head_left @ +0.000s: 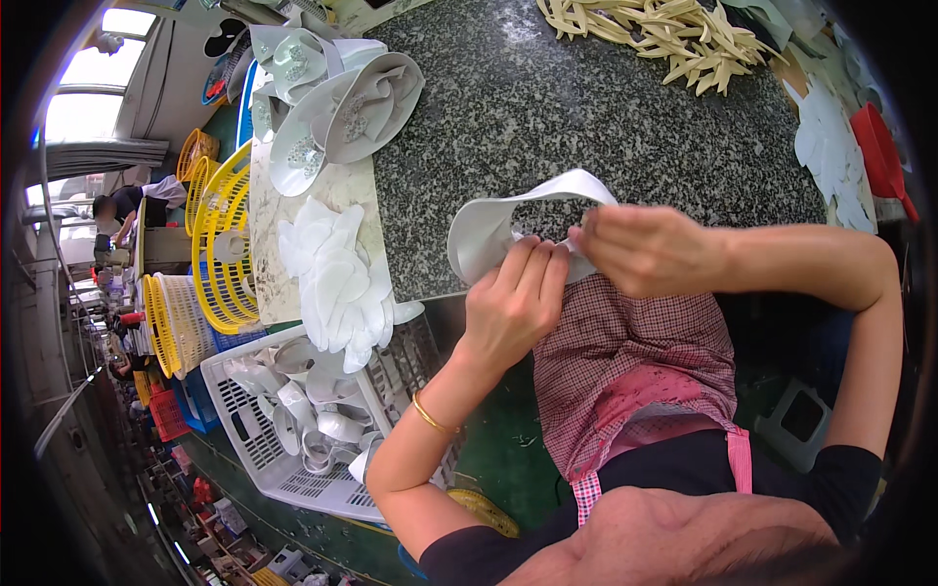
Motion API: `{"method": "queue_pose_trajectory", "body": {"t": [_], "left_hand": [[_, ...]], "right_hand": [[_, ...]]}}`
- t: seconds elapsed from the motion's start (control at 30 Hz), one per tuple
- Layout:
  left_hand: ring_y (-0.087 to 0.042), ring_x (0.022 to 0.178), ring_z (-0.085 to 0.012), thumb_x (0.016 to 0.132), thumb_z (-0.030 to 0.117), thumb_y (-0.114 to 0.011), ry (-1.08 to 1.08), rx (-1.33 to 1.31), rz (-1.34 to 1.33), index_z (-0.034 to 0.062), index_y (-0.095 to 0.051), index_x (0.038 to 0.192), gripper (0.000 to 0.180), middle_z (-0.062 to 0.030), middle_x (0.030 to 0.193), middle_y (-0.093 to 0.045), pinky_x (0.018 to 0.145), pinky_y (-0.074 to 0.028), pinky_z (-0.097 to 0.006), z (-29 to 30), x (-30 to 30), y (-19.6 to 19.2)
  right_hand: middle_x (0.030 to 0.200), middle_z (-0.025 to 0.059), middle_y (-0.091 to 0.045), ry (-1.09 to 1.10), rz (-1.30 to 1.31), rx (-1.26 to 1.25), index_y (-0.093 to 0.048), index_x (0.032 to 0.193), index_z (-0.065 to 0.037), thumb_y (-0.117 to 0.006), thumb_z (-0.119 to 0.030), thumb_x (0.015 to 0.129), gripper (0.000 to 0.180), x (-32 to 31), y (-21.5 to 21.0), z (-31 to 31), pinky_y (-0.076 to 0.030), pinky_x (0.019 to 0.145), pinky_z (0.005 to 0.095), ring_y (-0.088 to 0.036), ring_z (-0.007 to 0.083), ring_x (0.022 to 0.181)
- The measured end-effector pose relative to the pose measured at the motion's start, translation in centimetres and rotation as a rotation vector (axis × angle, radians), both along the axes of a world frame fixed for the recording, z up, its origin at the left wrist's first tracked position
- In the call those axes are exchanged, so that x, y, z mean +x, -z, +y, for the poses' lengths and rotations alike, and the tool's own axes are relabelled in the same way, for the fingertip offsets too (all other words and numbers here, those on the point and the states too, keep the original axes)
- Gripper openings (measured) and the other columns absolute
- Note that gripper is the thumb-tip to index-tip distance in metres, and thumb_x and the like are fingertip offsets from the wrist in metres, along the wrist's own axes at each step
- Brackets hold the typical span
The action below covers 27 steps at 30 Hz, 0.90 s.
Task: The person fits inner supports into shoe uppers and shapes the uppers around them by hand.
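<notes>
A curved white shoe upper (476,237) is bent into an open loop over the front edge of the speckled dark stone tabletop (469,107). My left hand (516,305) pinches its lower edge, fingertips pressed together. At its right end, my right hand (650,251) is closed on the same piece, the fingers curled. Whatever lies between the fingertips of the two hands is too small to make out. Left of the hands, flat white cut pieces (337,278) lie in an overlapping pile. Beyond them rest several pale uppers with sparkling stones (381,107).
A white plastic basket (283,493) with several white uppers stands low at my left, beside yellow baskets (207,244). Tan strips (694,41) are heaped at the table's far side. More white pieces (829,146) and a red plastic scoop-like thing (873,146) lie at right.
</notes>
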<state>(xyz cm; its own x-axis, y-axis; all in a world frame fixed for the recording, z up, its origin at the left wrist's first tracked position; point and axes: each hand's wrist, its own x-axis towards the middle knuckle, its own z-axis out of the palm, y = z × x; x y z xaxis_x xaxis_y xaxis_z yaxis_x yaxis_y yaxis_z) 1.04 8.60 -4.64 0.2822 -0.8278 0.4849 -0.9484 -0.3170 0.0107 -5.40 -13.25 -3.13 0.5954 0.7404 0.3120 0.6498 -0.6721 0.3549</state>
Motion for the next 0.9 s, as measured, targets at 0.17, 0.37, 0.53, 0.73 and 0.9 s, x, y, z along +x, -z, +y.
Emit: {"method": "queue_pose_trajectory", "body": {"t": [0.17, 0.37, 0.53, 0.73, 0.9], "left_hand": [[-0.066, 0.092, -0.0209, 0.076, 0.005, -0.071, -0.063, -0.070, 0.026, 0.0015, -0.067, 0.098, 0.022, -0.0062, 0.095, -0.067, 0.073, -0.056, -0.031, -1.3, 0.3, 0.4], [-0.068, 0.089, -0.0198, 0.075, 0.004, -0.071, 0.009, -0.117, 0.026, 0.0001, -0.068, 0.096, 0.021, -0.0072, 0.095, -0.070, 0.073, -0.056, -0.030, -0.6, 0.7, 0.9], [-0.069, 0.088, -0.0197, 0.075, 0.003, -0.071, 0.056, -0.082, 0.051, 0.0006, -0.068, 0.095, 0.020, -0.0073, 0.094, -0.071, 0.073, -0.056, -0.029, -0.2, 0.8, 0.6], [-0.067, 0.081, -0.0237, 0.077, 0.006, -0.075, -0.065, -0.092, 0.298, 0.0030, -0.065, 0.093, 0.019, -0.0070, 0.087, -0.069, 0.068, -0.054, -0.034, -0.7, 0.8, -0.8], [-0.065, 0.078, -0.0253, 0.078, 0.006, -0.074, -0.198, -0.001, 0.469, 0.0049, -0.066, 0.092, 0.016, -0.0061, 0.085, -0.068, 0.066, -0.053, -0.036, -1.7, 1.1, -2.2]], "right_hand": [[0.099, 0.0104, -0.068, -0.010, -0.158, -0.101, -0.070, 0.103, 0.008, -0.062, -0.013, 0.073, 0.038, 1.3, 0.5, -2.7, -0.042, 0.107, 0.0348, -0.063, 0.0231, 0.104], [0.104, 0.0174, -0.067, 0.206, 0.076, -0.031, -0.066, 0.109, 0.012, -0.058, -0.016, 0.074, 0.045, -1.3, -0.3, 0.7, -0.042, 0.105, 0.0384, -0.063, 0.0281, 0.104], [0.084, 0.0074, -0.053, 0.137, 0.095, 0.266, -0.063, 0.081, 0.000, -0.061, -0.014, 0.071, 0.018, 0.3, 1.4, 2.0, -0.051, 0.077, 0.0331, -0.057, 0.0219, 0.083], [0.087, 0.0066, -0.056, 0.159, 0.288, 0.323, -0.061, 0.082, 0.000, -0.064, -0.007, 0.069, 0.015, 1.2, 0.5, 1.1, -0.055, 0.060, 0.0293, -0.061, 0.0191, 0.083], [0.085, 0.0064, -0.057, 0.162, 0.283, 0.451, -0.061, 0.082, 0.000, -0.065, -0.006, 0.067, 0.016, 1.5, 0.9, 0.7, -0.056, 0.055, 0.0270, -0.061, 0.0174, 0.080]]}}
